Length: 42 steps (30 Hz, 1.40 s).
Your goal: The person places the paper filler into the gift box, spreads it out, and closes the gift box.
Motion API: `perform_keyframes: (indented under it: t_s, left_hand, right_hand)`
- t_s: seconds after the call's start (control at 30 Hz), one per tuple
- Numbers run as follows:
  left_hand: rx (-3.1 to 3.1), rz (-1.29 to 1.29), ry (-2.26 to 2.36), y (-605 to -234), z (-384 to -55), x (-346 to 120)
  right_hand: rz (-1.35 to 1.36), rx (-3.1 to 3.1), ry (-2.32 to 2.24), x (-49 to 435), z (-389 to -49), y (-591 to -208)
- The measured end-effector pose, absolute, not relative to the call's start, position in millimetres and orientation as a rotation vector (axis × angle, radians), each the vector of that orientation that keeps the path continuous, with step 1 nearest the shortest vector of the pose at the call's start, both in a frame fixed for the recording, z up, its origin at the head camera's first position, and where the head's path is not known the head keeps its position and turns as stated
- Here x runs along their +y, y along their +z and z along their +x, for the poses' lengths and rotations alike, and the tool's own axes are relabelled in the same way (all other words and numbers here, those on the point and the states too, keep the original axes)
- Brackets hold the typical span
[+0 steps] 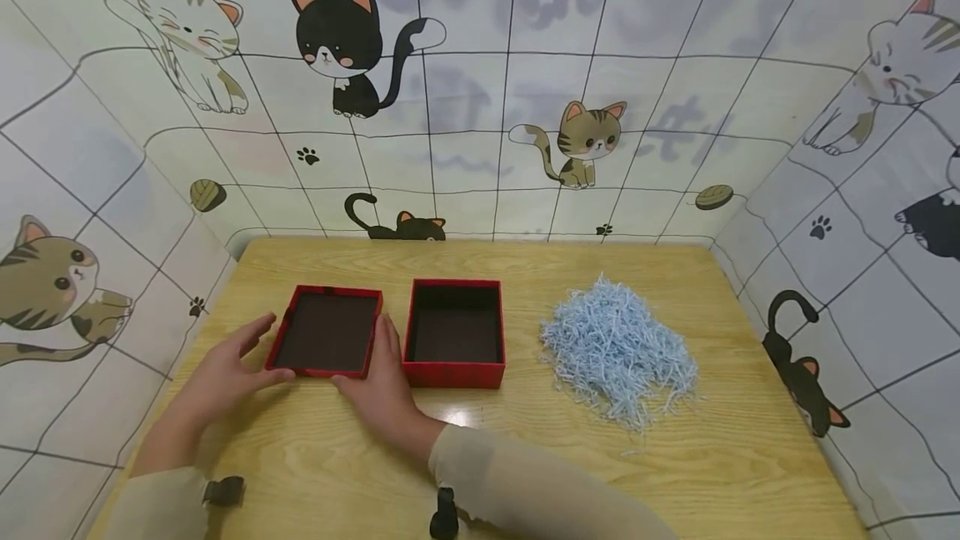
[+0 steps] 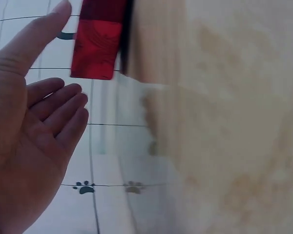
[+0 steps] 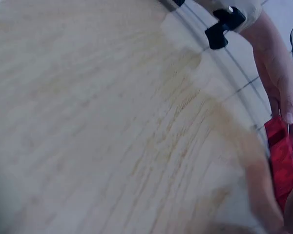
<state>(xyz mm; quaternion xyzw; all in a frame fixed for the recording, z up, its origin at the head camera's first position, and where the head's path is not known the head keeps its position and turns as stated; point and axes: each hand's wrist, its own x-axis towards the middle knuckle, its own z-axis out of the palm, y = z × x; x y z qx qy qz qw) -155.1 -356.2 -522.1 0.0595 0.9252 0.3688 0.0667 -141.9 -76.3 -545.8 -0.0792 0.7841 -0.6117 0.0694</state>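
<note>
A shallow red box lid (image 1: 326, 332) with a dark lining lies inside up on the left of the table. My left hand (image 1: 228, 369) is at its left side, fingers parted and thumb close to the front left corner. In the left wrist view, space shows between these fingers and the lid's red wall (image 2: 95, 48). My right hand (image 1: 382, 382) holds the lid's front right corner, fingers along the right side and thumb at the front edge. Just right of this hand stands a deeper red box (image 1: 453, 375), its top uncovered and its inside dark.
A heap of pale blue shredded paper (image 1: 618, 348) lies on the right of the wooden table (image 1: 525, 473). White cloth walls (image 1: 480, 140) printed with cats and grid lines rise behind the table and at both sides.
</note>
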Motion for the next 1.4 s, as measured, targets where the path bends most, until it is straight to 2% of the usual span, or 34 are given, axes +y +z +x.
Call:
perform_keyframes:
  t_s: [0.23,0.43,0.6,0.97,1.4]
  left_hand:
    - [2.961,0.302,1.254,-501.3,-151.4,-340.9]
    - [3.005,0.533,1.394,-485.5,-153.6,-314.3]
    - [2.914,0.595,1.51,-478.1,-152.7,-288.3]
    - [2.751,0.802,1.531,-495.7,-162.2,-223.7]
    - [2.665,0.688,1.575,-498.3,-160.8,-166.2]
  right_hand:
    - [-0.55,2.277,-1.887,-64.3,-122.6,-515.4]
    - [-0.704,2.164,-1.946,-41.7,-111.8,-487.2]
    - [-0.8,2.174,-1.981,-11.4,-111.9,-469.4]
    - [-0.765,2.324,-1.973,73.7,-126.6,-455.6]
    - [-0.666,2.474,-1.993,159.5,-133.2,-453.5]
